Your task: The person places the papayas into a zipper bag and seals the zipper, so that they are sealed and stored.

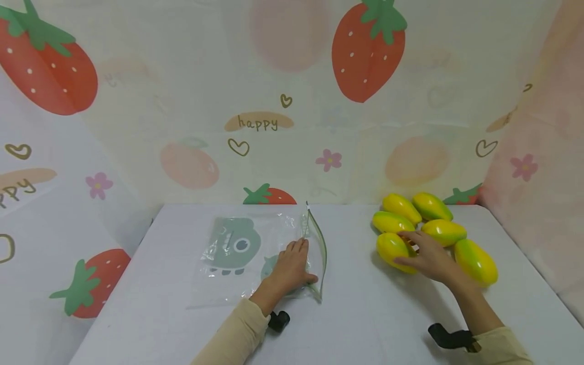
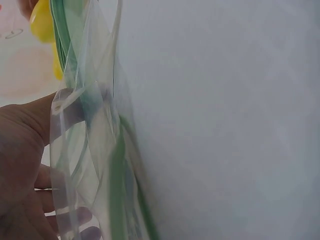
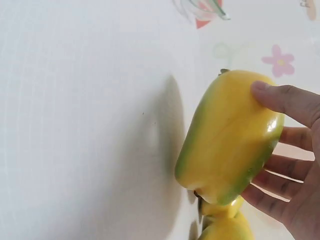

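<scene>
A clear zip bag (image 1: 201, 291) with a green one-eyed creature printed on it lies flat on the left of the table. Its green-edged mouth (image 1: 324, 248) bows apart on the right side. My left hand (image 1: 288, 263) rests at that mouth, fingers extended; in the left wrist view its thumb and spread fingers (image 2: 45, 200) show through the plastic. On the right, my right hand (image 1: 429, 256) grips a yellow-green papaya (image 1: 392, 248), thumb on one side and fingers on the other. The right wrist view shows this papaya (image 3: 230, 135) up close; whether it touches the table I cannot tell.
Several more papayas lie clustered behind and beside the right hand, one (image 1: 476, 262) nearest the right edge. A white cloth covers the table (image 1: 356, 319). A strawberry-print curtain (image 1: 292, 91) hangs along the back and sides. Black wrist mounts (image 1: 449, 337) stick out near both sleeves.
</scene>
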